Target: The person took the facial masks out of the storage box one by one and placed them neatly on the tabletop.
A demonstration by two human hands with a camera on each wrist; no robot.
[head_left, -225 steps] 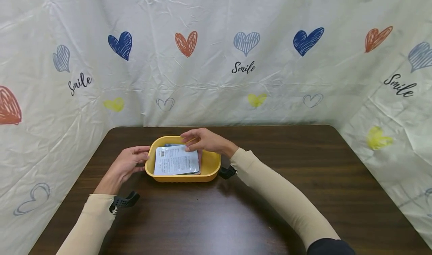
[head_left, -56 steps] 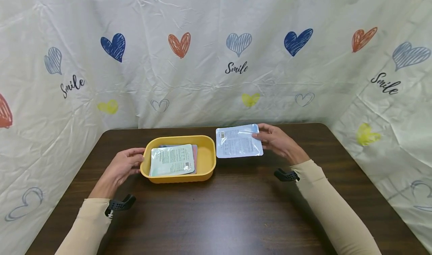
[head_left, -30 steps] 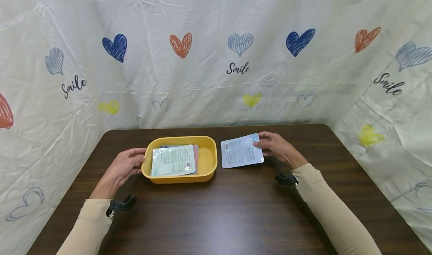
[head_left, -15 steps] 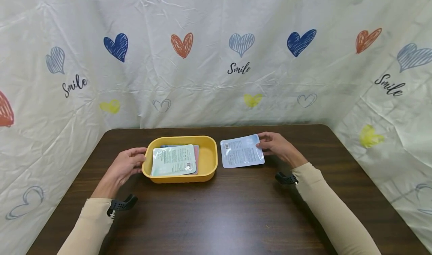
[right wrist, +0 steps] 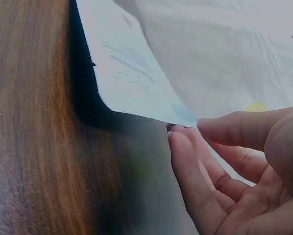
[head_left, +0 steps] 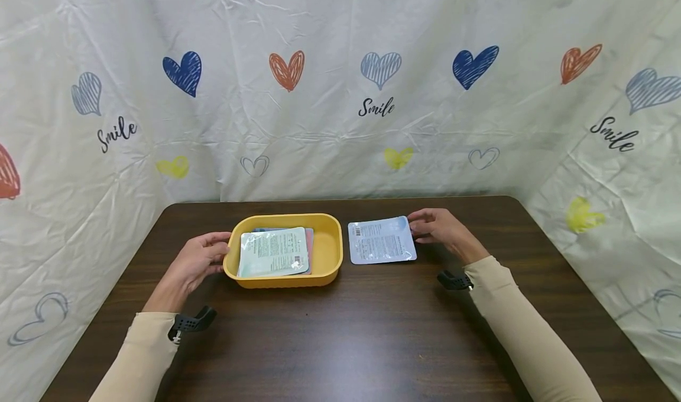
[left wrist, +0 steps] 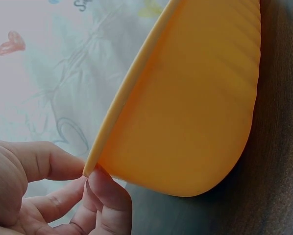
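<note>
At the left end of a yellow plastic basket point(head_left: 327, 251), my left hand point(head_left: 197, 261) pinches the rim between thumb and finger, seen close up in the left wrist view. Inside the basket lies a pale green sheet mask packet point(head_left: 273, 252), partly covering a pink packet point(head_left: 310, 248) and a blue one point(head_left: 259, 230). To the right of the basket, a light blue sheet mask packet point(head_left: 382, 240) rests flat on the table. My right hand point(head_left: 438, 230) is at its upper right corner, thumb and fingers parted, fingertips right at the edge.
Dark wood table point(head_left: 340, 343) beneath everything. A white cloth point(head_left: 319, 112) printed with hearts and "Smile" hangs behind the table and along both sides. Each wrist wears a black strap mount, such as the left strap point(head_left: 194, 319).
Earlier my right hand lifted the light blue packet out of the basket, uncovering the green one, and lowered it onto the table at right. Now its fingers have loosened. The left hand stayed at the rim.
</note>
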